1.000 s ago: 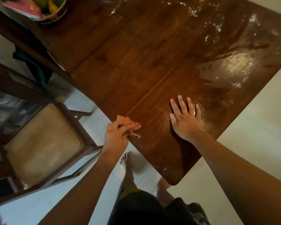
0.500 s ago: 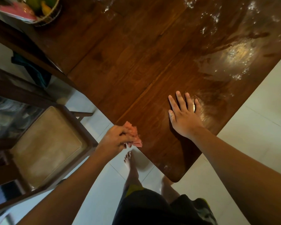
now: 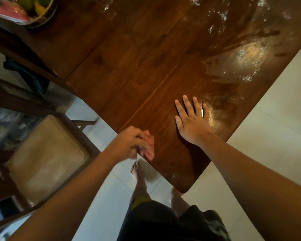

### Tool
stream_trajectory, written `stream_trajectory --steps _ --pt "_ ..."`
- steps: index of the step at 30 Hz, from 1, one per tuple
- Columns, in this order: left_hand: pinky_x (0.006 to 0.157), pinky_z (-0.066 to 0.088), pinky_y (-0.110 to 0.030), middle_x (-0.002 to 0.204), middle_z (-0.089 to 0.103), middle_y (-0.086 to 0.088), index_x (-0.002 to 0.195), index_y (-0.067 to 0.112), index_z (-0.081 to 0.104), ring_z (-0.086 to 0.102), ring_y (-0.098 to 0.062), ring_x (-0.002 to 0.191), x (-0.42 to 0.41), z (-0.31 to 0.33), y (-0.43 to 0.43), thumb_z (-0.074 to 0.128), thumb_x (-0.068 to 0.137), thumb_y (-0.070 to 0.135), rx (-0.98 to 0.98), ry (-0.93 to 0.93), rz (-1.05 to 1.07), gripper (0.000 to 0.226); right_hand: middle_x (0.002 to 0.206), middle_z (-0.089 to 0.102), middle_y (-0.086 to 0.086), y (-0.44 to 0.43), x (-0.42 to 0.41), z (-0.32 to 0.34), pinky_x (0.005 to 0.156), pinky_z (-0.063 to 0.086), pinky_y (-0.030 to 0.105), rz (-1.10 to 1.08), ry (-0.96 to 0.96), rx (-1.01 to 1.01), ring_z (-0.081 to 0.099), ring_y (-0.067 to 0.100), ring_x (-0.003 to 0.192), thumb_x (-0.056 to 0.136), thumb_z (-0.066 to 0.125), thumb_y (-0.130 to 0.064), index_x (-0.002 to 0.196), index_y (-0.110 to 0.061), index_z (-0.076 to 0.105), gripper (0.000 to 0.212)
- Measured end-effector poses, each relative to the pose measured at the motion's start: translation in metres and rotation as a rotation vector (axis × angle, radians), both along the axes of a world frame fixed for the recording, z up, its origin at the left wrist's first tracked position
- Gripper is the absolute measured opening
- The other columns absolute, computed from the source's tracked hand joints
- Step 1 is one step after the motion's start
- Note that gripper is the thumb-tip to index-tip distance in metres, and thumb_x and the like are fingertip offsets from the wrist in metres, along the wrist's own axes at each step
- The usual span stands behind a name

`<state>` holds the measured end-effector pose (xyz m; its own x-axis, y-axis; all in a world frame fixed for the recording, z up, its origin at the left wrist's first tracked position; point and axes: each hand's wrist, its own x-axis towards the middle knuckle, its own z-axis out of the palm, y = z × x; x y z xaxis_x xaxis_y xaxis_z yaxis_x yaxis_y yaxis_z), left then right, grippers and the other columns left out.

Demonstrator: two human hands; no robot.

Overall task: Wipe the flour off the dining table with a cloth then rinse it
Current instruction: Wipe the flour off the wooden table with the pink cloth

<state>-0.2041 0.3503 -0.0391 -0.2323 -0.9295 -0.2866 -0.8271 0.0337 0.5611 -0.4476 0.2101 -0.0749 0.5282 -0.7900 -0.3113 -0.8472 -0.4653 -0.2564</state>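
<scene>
Dark brown wood forms the top of the dining table [image 3: 129,58], which fills the upper part of the head view and runs diagonally down to a rounded corner near the person's feet. At the table's near left edge, a small pink cloth [image 3: 149,147] is bunched in the left hand [image 3: 129,143]; the fingers are curled around it, and motion blur hides the exact grip. The cloth sits at the boundary between tabletop and floor; contact with the wood cannot be confirmed. Just to the right, the right hand [image 3: 192,122] lies palm down on the tabletop, fingers straight and spread, holding nothing. Flour [image 3: 248,51] is concentrated in a smeared, glossy patch on the far right area of the table, well apart from the cloth, with loose white specks scattered above and below it. A faint white trace also shows near the rounded corner. A basket [image 3: 48,13] containing fruit stands at the far left end of the table. A wooden chair [image 3: 47,159] with a beige seat stands to the left, beside the table. Pale floor tiles [image 3: 268,136] surround the furniture. A bare foot [image 3: 137,173] and dark shorts [image 3: 155,221] are visible below.
</scene>
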Motion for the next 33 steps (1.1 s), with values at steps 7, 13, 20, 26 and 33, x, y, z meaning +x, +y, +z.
stream_trajectory --steps 7,13,20,26,33 --pt "0.094 0.043 -0.033 0.127 0.061 0.006 0.120 0.036 0.069 0.050 -0.021 0.115 -0.029 -0.005 -0.001 0.069 0.084 0.001 -0.161 -0.184 0.345 0.050 0.166 -0.020 -0.003 -0.001 -0.001 0.000 0.119 -0.015 0.051 0.010 0.004 0.022 -0.022 0.025 0.151 0.104 0.006 -0.050 0.157 -0.035 -0.011 0.058" --pt "0.093 0.051 -0.040 0.128 0.062 0.005 0.126 0.035 0.060 0.050 -0.019 0.114 -0.095 -0.005 0.055 0.083 0.068 0.001 -0.092 0.064 -0.259 0.071 0.166 -0.019 -0.002 -0.002 -0.002 0.002 0.119 -0.013 0.052 0.018 -0.010 0.046 -0.020 0.026 0.152 0.104 0.007 -0.049 0.158 -0.035 -0.009 0.058" --pt "0.100 0.049 -0.045 0.128 0.060 0.005 0.102 0.026 0.076 0.051 -0.019 0.125 -0.045 -0.014 -0.002 0.070 0.082 0.001 -0.175 -0.080 0.199 0.034 0.164 -0.025 -0.004 -0.006 -0.002 0.002 0.119 -0.016 0.051 0.043 0.006 0.095 -0.026 0.025 0.150 0.104 0.008 -0.052 0.156 -0.036 -0.014 0.059" --pt "0.104 0.047 -0.043 0.133 0.059 -0.003 0.116 0.020 0.073 0.053 -0.015 0.117 -0.081 -0.004 0.006 0.065 0.085 -0.005 -0.118 0.023 0.262 0.040 0.164 -0.024 -0.004 -0.011 -0.006 0.003 0.118 -0.016 0.051 0.076 -0.012 0.120 -0.025 0.025 0.150 0.105 0.015 -0.051 0.157 -0.037 -0.011 0.060" --pt "0.103 0.026 -0.017 0.135 0.059 0.005 0.120 0.030 0.070 0.044 -0.011 0.125 -0.079 -0.011 0.036 0.075 0.079 0.000 -0.106 0.052 -0.246 0.051 0.166 -0.017 -0.007 -0.015 -0.017 0.004 0.119 -0.013 0.045 0.104 -0.081 0.130 -0.020 0.022 0.152 0.105 0.022 -0.053 0.157 -0.042 -0.003 0.058"
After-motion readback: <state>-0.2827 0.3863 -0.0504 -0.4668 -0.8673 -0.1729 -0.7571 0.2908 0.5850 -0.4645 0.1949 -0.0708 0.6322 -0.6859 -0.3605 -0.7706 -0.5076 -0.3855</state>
